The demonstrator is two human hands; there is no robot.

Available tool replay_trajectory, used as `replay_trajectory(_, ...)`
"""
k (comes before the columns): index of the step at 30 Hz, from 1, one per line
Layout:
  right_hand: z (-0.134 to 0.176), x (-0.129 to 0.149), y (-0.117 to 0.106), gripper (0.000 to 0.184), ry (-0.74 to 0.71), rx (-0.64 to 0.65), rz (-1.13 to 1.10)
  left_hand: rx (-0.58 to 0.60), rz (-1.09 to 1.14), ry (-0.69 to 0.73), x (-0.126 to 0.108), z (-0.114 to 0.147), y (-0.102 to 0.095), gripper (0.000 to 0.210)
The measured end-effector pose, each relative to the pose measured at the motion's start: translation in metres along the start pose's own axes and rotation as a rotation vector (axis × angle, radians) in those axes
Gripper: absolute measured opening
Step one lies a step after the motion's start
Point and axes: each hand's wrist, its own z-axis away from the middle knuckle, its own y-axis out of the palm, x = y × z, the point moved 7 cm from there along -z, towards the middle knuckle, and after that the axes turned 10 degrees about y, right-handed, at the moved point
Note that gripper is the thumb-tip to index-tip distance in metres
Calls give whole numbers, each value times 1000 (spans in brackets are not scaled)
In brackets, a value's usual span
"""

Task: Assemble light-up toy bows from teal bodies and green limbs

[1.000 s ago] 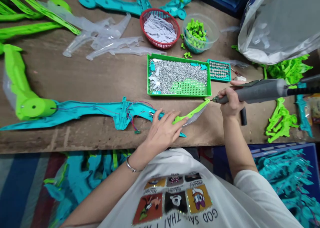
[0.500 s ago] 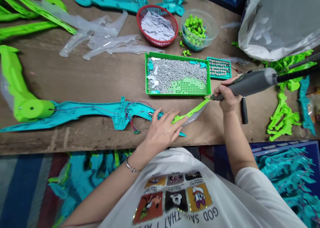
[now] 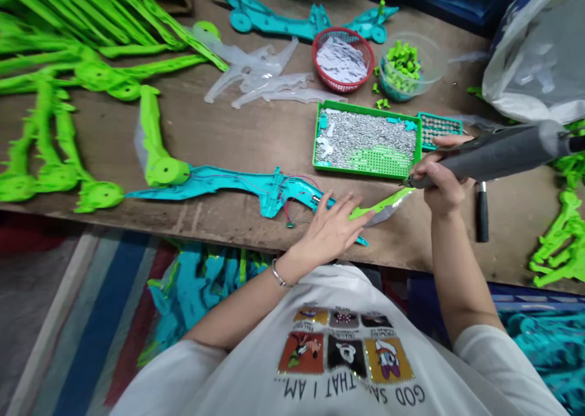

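Pressing flat with the left hand to pin the teal toy shell at the table edge, right hand grip closed around the grey screwdriver, tip on the green strip, beside the screw tray for easy reach.

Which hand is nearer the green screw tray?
Right. The right hand is just off the green screw tray's near-right corner; the left hand lies farther below it.
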Motion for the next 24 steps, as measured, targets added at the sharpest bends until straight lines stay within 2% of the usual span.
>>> replay_trajectory(2,2,-1,15,34,42,28,28,-43,-24,27,0,7,-14,44)
replay_trajectory(4,4,-3,28,36,90,44,84,-144,-53,-29,12,24,-37,45)
replay_trajectory(7,5,-3,37,36,123,32,177,-374,-125,-334,52,75,-75,33)
replay_trajectory(9,6,-4,39,39,124,15,217,-399,-157,-494,76,109,-85,23)
replay_trajectory(11,7,-4,40,40,104,-3,238,-344,-100,-505,88,127,-80,22)
replay_trajectory(14,9,-4,39,37,57,-36,277,-305,13,-432,87,132,-65,27)
replay_trajectory(20,14,-7,26,66,10,-71,287,-267,100,-285,49,102,-38,34)
replay_trajectory(24,21,-10,16,71,29,-73,284,-212,117,-178,20,87,-22,33)
